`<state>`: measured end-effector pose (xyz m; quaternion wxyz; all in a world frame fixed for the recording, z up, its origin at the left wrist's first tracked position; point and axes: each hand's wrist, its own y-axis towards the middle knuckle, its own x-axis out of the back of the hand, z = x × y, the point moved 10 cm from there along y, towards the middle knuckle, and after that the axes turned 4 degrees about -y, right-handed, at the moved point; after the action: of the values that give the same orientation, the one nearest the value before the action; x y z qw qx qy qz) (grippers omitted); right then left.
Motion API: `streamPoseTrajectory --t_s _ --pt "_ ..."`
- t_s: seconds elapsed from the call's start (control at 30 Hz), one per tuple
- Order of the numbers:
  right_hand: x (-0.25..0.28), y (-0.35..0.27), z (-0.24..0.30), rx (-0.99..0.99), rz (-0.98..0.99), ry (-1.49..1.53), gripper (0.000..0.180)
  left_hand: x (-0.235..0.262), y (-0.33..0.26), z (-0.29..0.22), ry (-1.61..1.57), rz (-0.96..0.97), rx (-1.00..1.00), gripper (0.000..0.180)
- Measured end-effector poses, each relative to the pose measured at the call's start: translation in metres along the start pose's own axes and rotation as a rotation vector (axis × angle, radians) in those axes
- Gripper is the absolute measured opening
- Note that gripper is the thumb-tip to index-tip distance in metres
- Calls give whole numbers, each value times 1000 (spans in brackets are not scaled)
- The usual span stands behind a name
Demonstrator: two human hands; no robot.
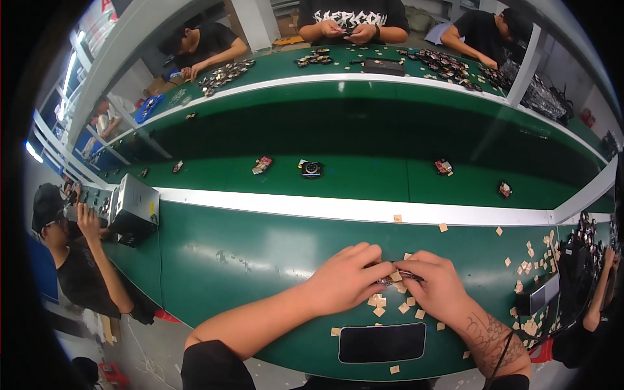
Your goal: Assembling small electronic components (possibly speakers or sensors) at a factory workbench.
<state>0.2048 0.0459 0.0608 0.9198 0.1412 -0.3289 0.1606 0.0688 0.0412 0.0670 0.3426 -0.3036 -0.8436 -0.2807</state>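
Note:
My left hand (348, 278) is closed with its fingertips pinching a small dark electronic assembly (390, 281), low over the green bench. Opposite it, my right hand (434, 281) is closed too, thumb and fingers pressed on the right side of the same piece. A tan square pad (396, 277) shows at the piece between my fingers. Much of the assembly is covered by my fingers, so its exact kind cannot be made out. Several loose tan squares (379, 311) lie on the bench just below my hands. Nearer to me rests a phone (382, 342) with a dark screen.
Beyond the white rail (351, 205), a green conveyor belt (370, 179) carries spaced small assemblies, one round-faced (312, 169). More tan squares (530, 266) and a dark box-shaped device (538, 296) are at right. A grey metal case (135, 208) stands left. Co-workers sit around.

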Motion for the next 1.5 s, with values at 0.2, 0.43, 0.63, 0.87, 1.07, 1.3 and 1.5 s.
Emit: streamPoseTrajectory --t_s 0.2,0.43,0.63,0.87,1.07,1.3,1.5 --pt "9 -9 2 65 -70 -38 26 -10 3 0 -178 -179 46 26" --pt "5 -8 7 112 -96 -59 23 -22 -1 5 -183 -172 179 21" --pt "5 -11 12 152 -121 -87 22 -11 -23 -13 -142 -211 42 38" --pt "-10 -8 8 214 -165 -66 16 -18 -24 6 -345 -266 173 41" --pt "-11 -4 2 174 -115 -86 15 -19 -19 12 -292 -348 110 46" --pt "-15 0 -9 151 -116 -90 15 -27 -19 19 -328 -322 153 43" --pt "-12 -7 -16 158 -142 -15 11 -25 -24 5 -120 -370 43 40"
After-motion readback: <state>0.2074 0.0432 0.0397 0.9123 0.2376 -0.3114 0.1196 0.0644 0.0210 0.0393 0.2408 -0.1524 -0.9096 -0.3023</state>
